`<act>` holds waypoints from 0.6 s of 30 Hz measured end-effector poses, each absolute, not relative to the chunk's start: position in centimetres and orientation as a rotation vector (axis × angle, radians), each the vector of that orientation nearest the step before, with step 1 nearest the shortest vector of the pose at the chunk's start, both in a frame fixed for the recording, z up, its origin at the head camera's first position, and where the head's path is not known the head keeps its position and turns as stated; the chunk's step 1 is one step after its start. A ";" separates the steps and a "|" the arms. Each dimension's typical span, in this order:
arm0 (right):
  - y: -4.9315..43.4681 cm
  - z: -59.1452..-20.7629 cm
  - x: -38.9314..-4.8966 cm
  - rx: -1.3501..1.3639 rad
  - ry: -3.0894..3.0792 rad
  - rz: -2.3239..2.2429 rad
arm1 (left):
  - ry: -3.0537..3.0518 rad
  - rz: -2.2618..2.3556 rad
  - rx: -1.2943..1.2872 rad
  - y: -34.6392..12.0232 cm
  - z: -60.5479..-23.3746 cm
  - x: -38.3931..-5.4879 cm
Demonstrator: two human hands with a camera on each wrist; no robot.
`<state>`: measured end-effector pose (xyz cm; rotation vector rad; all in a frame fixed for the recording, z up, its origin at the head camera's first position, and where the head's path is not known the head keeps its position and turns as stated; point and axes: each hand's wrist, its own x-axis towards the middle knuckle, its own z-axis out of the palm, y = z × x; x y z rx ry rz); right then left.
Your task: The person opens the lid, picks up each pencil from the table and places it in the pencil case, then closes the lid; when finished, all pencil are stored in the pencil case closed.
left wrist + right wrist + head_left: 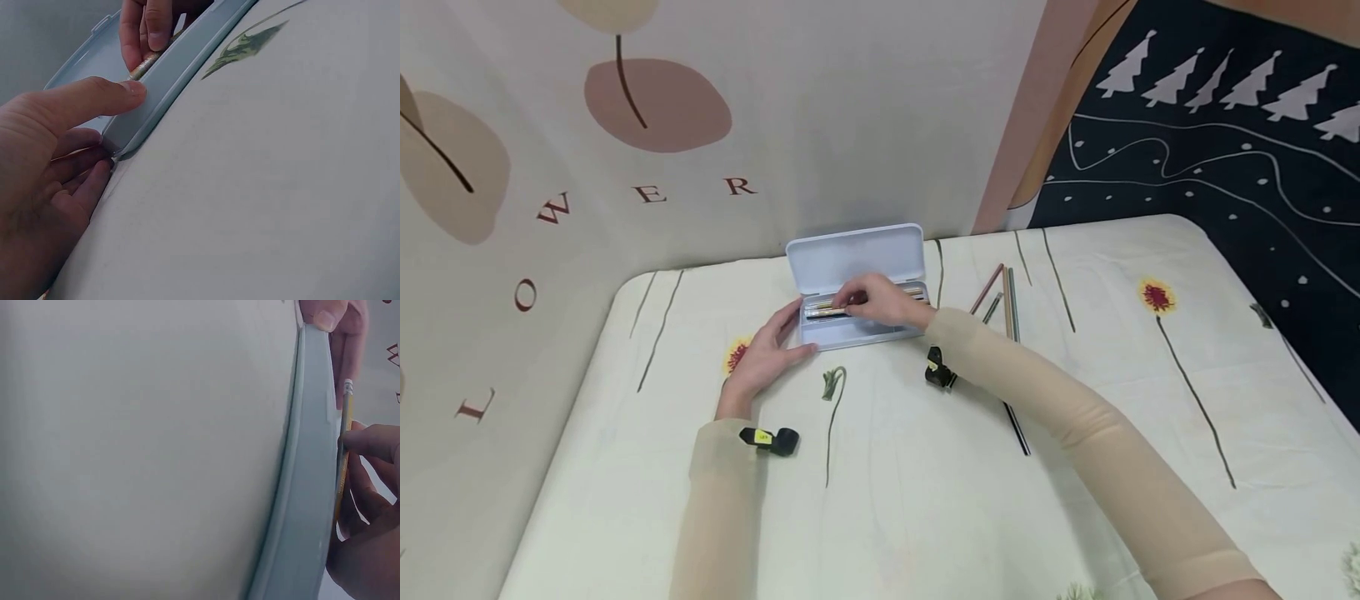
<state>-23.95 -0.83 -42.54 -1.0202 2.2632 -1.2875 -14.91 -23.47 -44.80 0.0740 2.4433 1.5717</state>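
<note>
A pale blue pencil case lies with its lid raised at the back of the table. Several pencils lie in its tray, partly hidden by my right hand. That hand pinches a yellow pencil with a white eraser end, low over the tray and along its length. My left hand holds the left end of the case. Its thumb lies over the front wall, while the other fingers bend around the end near the corner.
Right of the case lie loose pencils: a reddish one, a tan one and a grey-green one, among others. My right forearm partly covers them. A white flowered cloth covers the table. Printed curtains hang behind and at the sides.
</note>
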 end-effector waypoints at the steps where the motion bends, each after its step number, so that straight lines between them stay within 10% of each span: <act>1: -0.8 -42.6 -24.0 -1.011 2.265 -1.294 | 2.445 1.572 0.078 -23.5 -44.8 -14.9; 18: 3.0 -40.8 -24.7 -0.971 2.258 -1.443 | 2.441 1.573 0.070 -23.4 -44.8 -15.0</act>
